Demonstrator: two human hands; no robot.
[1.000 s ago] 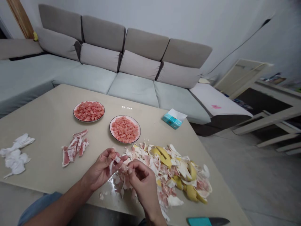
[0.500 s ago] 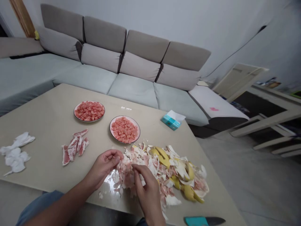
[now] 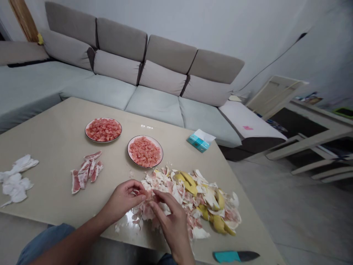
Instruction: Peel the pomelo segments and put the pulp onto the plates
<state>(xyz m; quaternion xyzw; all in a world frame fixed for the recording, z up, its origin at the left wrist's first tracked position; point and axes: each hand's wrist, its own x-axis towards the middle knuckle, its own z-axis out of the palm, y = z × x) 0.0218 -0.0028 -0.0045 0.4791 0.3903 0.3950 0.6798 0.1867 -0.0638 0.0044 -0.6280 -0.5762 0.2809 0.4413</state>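
My left hand [image 3: 124, 200] and my right hand [image 3: 169, 221] meet over the near edge of a pile of pomelo peel and membrane [image 3: 193, 200] on the beige table [image 3: 55, 136]. Both hands pinch a small pink piece of pomelo [image 3: 149, 197] between their fingertips. Two plates of peeled pink flesh stand farther back, one at the left [image 3: 103, 129] and one nearer the middle [image 3: 145, 151]. Several unpeeled pomelo segments [image 3: 85, 172] lie to the left of my hands.
Crumpled white tissues [image 3: 15, 180] lie at the table's left edge. A teal tissue pack [image 3: 199, 141] sits at the far right corner. A teal-handled knife [image 3: 234, 255] lies at the near right edge. A grey sofa [image 3: 138, 84] runs behind the table.
My hands have come together from slightly apart and now pinch the same pink piece. They sit a little lower and closer to the pile.
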